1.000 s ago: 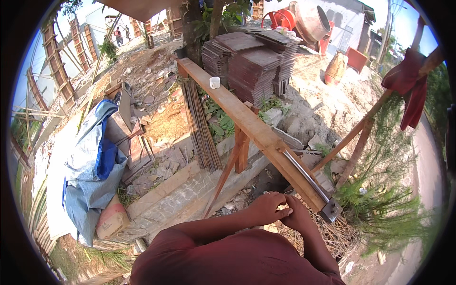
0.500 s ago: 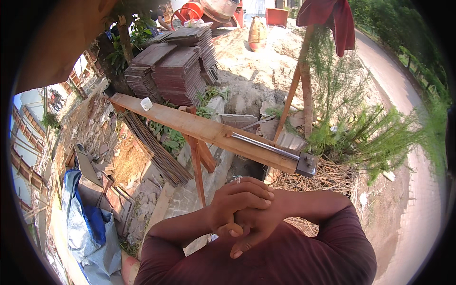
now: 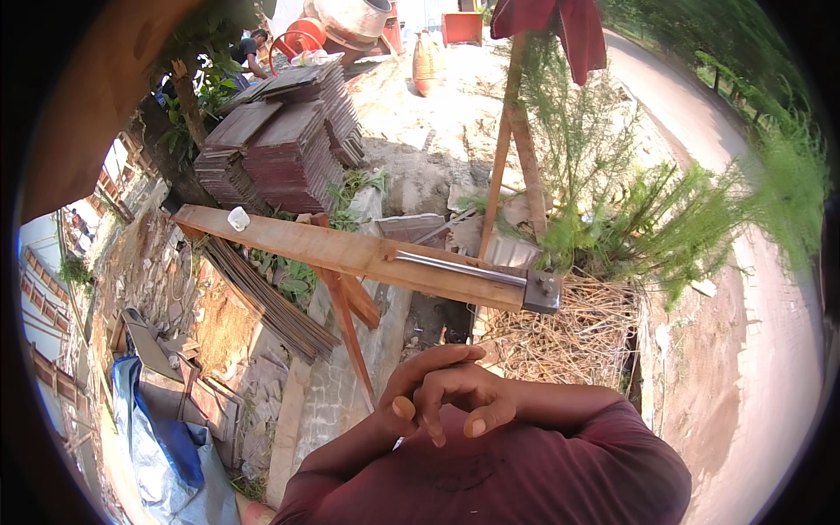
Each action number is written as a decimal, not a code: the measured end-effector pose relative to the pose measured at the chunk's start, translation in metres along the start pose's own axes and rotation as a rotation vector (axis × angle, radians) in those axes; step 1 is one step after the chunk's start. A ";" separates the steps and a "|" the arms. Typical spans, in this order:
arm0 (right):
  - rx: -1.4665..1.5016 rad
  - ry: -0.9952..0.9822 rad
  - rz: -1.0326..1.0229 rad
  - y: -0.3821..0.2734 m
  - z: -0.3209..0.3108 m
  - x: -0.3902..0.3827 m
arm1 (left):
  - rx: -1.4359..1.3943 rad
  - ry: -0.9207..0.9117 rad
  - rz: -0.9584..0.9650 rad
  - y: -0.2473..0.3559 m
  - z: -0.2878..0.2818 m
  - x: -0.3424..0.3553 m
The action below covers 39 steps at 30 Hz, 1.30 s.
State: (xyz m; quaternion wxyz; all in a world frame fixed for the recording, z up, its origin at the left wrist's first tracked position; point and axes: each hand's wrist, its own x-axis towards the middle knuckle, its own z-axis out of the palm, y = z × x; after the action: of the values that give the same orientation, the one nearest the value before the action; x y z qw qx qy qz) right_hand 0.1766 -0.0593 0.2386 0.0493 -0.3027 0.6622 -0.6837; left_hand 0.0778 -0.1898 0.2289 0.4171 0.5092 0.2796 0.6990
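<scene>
Meeting low in the middle of the head view, my two hands touch each other in front of my dark red shirt (image 3: 490, 481). My left hand (image 3: 416, 372) has its fingers bent and stretched toward the right one; its palm is hidden, so I cannot tell how tightly it closes. My right hand (image 3: 472, 389) is loosely curled, fingers half bent and pointing down, the thumb apart from them.

Just beyond my hands, and apart from them, the beam (image 3: 332, 249) slants across the view over a wooden leg (image 3: 346, 324). A shiny rod (image 3: 459, 267) lies along its near right part, running up to a dark metal block (image 3: 542, 291) at the right end. Toward the far left end stands a white cup (image 3: 238, 219).

Behind the beam is a stack of tiles (image 3: 284, 157); thin bars (image 3: 271, 302) lie below its left part. Sticks (image 3: 560, 337) are heaped beside the block, near a green shrub (image 3: 656, 210). A blue tarp (image 3: 166, 455) lies at lower left, and a mixer (image 3: 350, 22) stands at the top, with a person (image 3: 252, 57) bending near it.
</scene>
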 end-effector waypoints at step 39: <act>0.371 0.202 0.098 0.048 -0.013 -0.017 | 0.228 0.179 -0.285 -0.059 -0.026 -0.026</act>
State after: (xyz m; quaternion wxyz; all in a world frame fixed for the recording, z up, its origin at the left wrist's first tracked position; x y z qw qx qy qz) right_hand 0.1685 -0.0459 0.1883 0.0709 -0.1858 0.5405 -0.8175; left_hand 0.0740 -0.1826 0.1597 0.4248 0.4440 0.4621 0.6394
